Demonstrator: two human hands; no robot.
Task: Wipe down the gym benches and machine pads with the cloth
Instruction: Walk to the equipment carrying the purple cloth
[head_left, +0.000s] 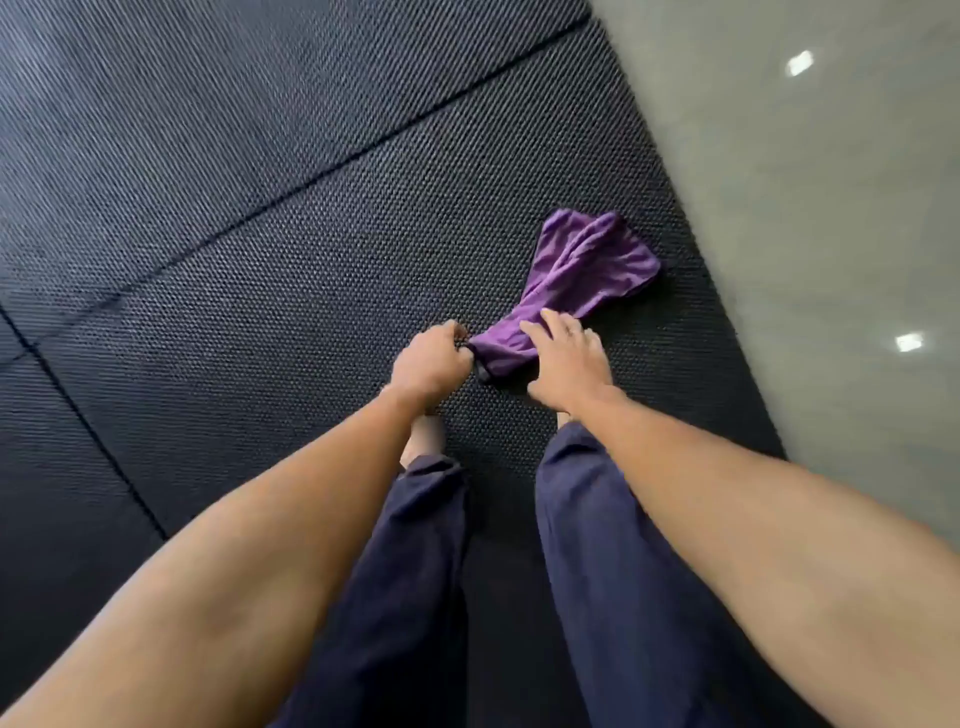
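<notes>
A purple cloth (582, 275) lies bunched on the black rubber floor mat (311, 218), fanning out toward the upper right. My left hand (428, 358) is curled and pinches the cloth's near left end. My right hand (563, 361) lies on top of the cloth's near part with its fingers stretched out flat. A small dark item (484, 372) shows under the cloth's near end, between the two hands. No bench or machine pad is in view.
The mat is made of textured black tiles with seams (322, 171) running across. To the right lies a shiny grey floor (831, 208) with light reflections. My bare feet (423, 436) and dark blue trousers (415, 571) stand just below the hands.
</notes>
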